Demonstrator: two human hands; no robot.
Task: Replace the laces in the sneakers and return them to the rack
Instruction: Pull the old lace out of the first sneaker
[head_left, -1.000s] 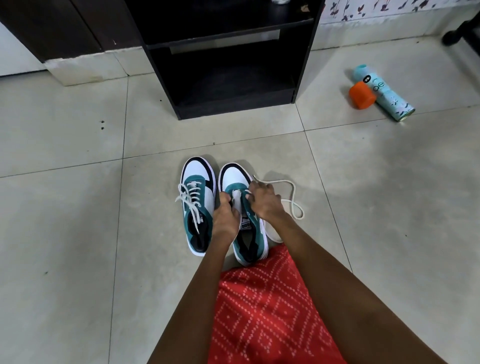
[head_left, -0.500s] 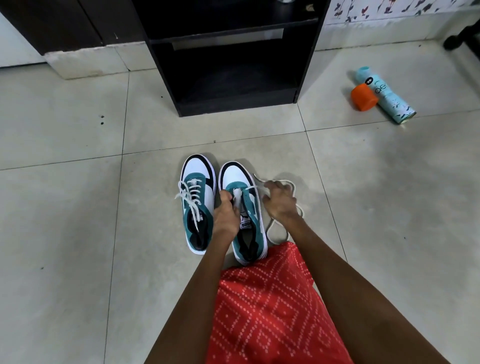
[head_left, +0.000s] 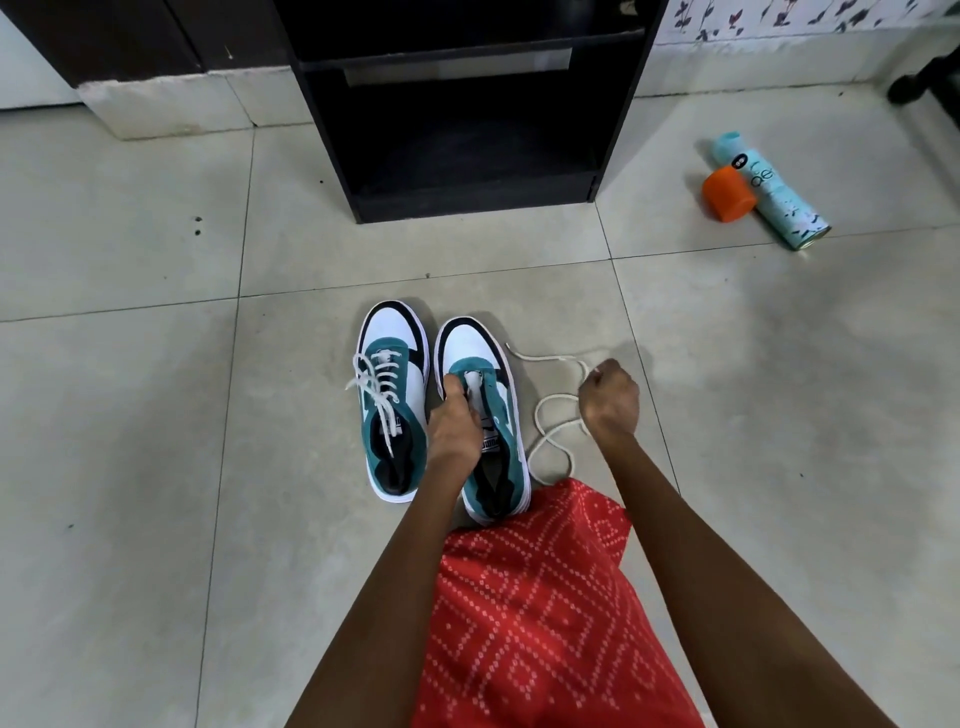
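2 sneakers (head_left: 483, 353) stand side by side on the floor (head_left: 156, 415), toes toward the black rack (head_left: 467, 197) just beyond. The shoe nearer the left arm is laced. The left hand (head_left: 454, 426) grips the other shoe's upper, fingers clamped on it. Beside that shoe a loose white lace (head_left: 540, 358) lies looped, the right hand (head_left: 610, 397) holding it with fingers curled tight. Well apart lie a can (head_left: 779, 202) and orange cap (head_left: 727, 193), touching.

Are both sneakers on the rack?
No, the left sneaker and right sneaker stand on the floor before the black rack.
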